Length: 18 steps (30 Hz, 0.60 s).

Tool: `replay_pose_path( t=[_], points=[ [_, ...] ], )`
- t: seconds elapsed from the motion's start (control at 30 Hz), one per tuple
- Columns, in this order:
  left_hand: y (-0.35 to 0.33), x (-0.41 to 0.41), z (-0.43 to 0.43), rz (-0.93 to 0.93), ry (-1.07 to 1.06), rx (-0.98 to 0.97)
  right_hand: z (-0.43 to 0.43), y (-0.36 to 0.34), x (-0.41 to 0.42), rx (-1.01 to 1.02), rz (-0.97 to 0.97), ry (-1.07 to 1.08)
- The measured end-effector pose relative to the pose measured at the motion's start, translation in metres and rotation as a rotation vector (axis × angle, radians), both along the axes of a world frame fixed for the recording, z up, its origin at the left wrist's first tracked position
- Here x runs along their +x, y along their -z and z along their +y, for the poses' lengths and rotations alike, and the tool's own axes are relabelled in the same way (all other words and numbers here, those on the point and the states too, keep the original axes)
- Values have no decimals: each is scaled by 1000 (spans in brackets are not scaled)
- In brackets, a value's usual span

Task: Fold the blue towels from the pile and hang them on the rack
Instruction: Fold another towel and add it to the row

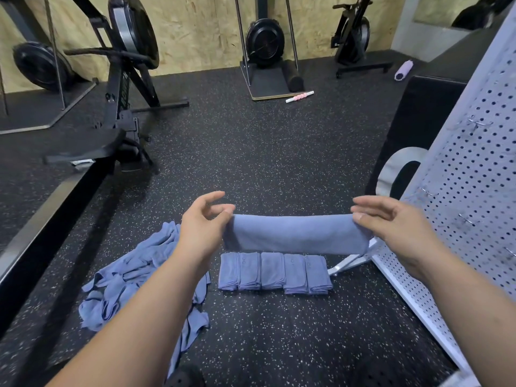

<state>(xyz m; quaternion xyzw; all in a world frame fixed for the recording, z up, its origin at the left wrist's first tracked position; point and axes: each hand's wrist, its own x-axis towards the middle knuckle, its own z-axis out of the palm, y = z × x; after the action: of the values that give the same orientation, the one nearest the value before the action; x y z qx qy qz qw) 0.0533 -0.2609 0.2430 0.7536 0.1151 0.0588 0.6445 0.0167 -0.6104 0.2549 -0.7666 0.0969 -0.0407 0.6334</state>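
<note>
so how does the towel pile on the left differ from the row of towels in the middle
The pile is crumpled and spread loosely, its towels overlapping; the row holds five towels folded into neat narrow bundles, side by side. The pile covers more floor than the row. Both are blue and lie on the floor.

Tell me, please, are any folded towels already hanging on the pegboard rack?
No, the five folded towels lie in a row on the floor beside the pegboard rack, whose visible hooks are bare.

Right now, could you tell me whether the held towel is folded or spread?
Folded: the towel hangs as a doubled, narrow band, its ends pinched by the left hand and right hand.
</note>
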Motion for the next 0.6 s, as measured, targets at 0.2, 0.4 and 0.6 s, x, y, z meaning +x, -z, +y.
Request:
replay_pose_path(
  t=[0.2, 0.4, 0.6],
  points=[
    [-2, 0, 2, -42, 252, 104, -4, 5, 2, -309, -85, -90],
    [4, -1, -1, -82, 179, 717, -5, 8, 2, -836, -159, -25],
    [-7, -1, 1, -22, 72, 604, -3, 7, 3, -417, -68, -11]
  ],
)
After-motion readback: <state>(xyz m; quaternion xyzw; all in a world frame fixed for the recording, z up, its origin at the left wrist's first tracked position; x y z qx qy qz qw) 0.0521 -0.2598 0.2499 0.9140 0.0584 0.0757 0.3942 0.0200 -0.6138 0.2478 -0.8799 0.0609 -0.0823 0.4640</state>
